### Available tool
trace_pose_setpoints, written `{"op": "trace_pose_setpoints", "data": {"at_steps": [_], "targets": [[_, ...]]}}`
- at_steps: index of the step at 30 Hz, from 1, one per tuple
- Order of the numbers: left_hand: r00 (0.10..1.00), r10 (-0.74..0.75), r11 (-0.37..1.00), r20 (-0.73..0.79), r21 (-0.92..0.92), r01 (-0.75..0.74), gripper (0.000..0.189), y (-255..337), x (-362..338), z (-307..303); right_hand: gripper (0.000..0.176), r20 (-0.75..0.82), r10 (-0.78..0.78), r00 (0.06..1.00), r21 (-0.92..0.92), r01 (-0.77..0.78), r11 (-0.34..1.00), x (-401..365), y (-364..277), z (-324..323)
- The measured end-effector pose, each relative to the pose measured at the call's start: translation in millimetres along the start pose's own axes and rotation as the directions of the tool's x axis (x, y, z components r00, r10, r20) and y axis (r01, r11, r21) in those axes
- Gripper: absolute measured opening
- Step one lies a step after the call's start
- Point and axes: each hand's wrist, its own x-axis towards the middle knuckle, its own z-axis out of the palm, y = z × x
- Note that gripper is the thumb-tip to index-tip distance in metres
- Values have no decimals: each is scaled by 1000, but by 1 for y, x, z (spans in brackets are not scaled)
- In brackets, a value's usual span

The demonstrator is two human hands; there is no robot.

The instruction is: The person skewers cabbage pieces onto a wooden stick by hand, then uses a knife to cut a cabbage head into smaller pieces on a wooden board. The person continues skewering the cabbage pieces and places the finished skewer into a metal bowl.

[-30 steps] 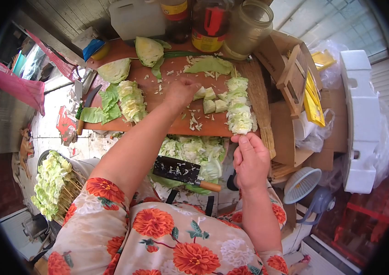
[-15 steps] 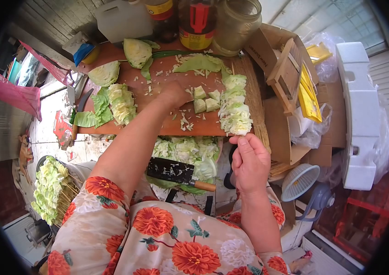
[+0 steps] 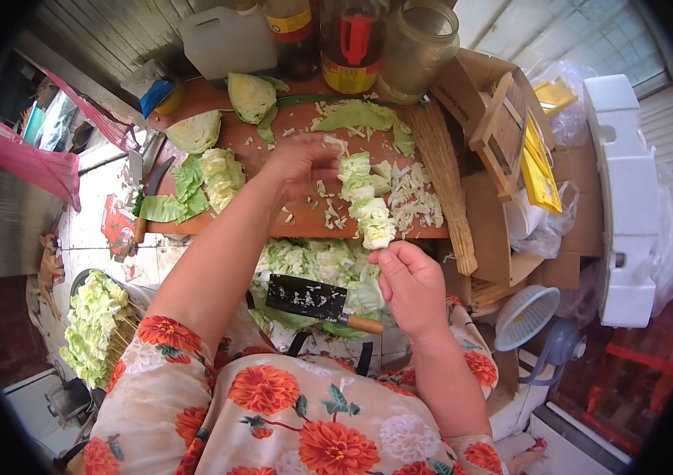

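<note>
My right hand (image 3: 415,286) pinches the near end of a skewer of cabbage pieces (image 3: 366,204), tilted over the cutting board (image 3: 261,207). Its stick is mostly hidden by the leaves. At the skewer's far end, my left hand (image 3: 303,165) has its fingers closed on a pale cabbage piece (image 3: 335,145). Just beyond the skewer lie cut cabbage chunks (image 3: 383,176), partly covered, and a heap of cabbage shreds (image 3: 417,199). Another stack of cabbage pieces (image 3: 223,179) rests at the board's left, beside loose green leaves (image 3: 188,192).
A cleaver (image 3: 305,297) lies across cut cabbage (image 3: 312,260) below the board. A bundle of thin sticks (image 3: 445,178) lines the right edge. Cabbage wedges (image 3: 251,97), a glass jar (image 3: 418,51) and bottles stand at the back. A knife (image 3: 151,190) lies left.
The skewer has moved left over the cut chunks, uncovering the shreds. My left hand has risen from beside the chunks to the skewer's far end with a cabbage piece.
</note>
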Motion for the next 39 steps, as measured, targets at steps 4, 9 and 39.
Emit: {"op": "trace_pose_setpoints", "data": {"at_steps": [4, 9, 39], "targets": [[996, 87, 979, 34, -190, -79, 25, 17, -21, 3, 19, 61, -29, 998, -50, 32, 998, 0, 1, 10], [991, 135, 950, 6, -285, -128, 29, 21, -29, -4, 18, 78, -24, 997, -75, 29, 997, -1, 2, 14], [942, 332, 925, 47, 179, -335, 12, 38, -60, 25, 18, 69, -71, 995, 65, 66, 996, -2, 11, 18]]}}
